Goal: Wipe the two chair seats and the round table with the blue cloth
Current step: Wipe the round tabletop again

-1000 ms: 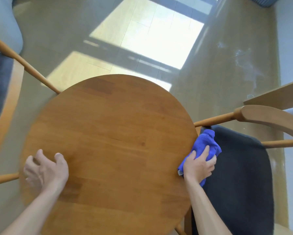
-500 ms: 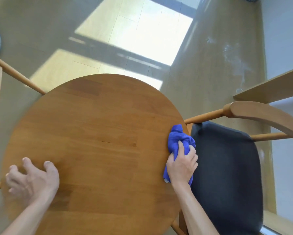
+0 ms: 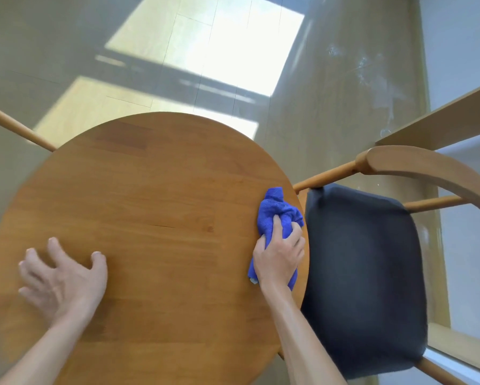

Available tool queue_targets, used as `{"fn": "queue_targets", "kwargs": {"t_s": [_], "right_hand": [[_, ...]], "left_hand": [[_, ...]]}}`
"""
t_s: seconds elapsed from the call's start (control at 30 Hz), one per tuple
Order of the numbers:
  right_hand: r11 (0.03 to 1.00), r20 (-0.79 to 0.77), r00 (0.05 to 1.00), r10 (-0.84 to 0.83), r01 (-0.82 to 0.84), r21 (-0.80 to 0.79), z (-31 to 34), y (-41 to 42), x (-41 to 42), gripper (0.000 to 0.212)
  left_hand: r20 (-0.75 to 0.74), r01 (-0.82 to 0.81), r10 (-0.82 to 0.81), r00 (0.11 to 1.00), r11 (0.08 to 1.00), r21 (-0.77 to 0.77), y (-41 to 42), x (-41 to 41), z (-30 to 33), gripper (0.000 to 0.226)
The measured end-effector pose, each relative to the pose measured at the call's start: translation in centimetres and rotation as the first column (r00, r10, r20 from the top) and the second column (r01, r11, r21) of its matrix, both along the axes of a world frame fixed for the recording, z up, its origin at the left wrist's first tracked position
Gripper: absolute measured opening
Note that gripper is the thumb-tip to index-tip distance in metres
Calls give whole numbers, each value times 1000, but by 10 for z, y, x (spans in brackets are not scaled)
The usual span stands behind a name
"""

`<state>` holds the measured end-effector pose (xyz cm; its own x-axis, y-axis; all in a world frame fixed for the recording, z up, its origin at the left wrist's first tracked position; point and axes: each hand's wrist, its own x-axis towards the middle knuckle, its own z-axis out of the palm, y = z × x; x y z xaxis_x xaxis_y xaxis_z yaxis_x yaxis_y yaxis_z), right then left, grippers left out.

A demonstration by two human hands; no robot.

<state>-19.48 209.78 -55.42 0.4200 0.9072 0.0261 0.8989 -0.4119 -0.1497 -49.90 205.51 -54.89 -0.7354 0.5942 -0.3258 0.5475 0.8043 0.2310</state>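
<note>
Had the cloth [image 3: 277, 215] bunched on the table [image 3: 150, 207] edge, clenched under the right hand [image 3: 279, 257]. Left hand [image 3: 64, 279] splayed flat, grasping nothing. Looked soft, light; best gripped in 1 wad.

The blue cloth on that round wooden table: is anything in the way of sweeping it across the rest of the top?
Only the left hand, spread on the round wooden table opposite the blue cloth under the right hand.
</note>
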Motion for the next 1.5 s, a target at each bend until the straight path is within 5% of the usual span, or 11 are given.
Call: {"fn": "queue_targets", "kwargs": {"t_s": [0.23,0.4,0.67,0.83,1.03,1.27,1.5], "right_hand": [[979,-44,981,190,-193,-65,0,-70,-18,49],[980,3,981,195,-195,-45,1,-50,-2,50],[974,-5,992,-129,125,-190,10,63,50,52],[995,61,998,8,-2,-101,9,0,15,52],[981,-10,996,88,-89,-174,13,-84,-8,58],[996,-29,999,19,-21,-86,3,-68,-8,51],[981,-123,976,-177,186,60,-6,43,-6,47]], "left_hand": [[67,396,-391,918,915,-84,15,54,2,79],[92,416,-409,908,906,-81,13,53,0,82],[86,425,-418,904,901,-86,11,53,-2,82],[94,424,-415,905,898,-114,14,53,3,82],[111,416,-404,908,902,-118,16,53,8,83],[98,419,-409,907,901,-117,15,53,6,83],[94,428,-418,903,893,-139,15,54,5,83]]}}
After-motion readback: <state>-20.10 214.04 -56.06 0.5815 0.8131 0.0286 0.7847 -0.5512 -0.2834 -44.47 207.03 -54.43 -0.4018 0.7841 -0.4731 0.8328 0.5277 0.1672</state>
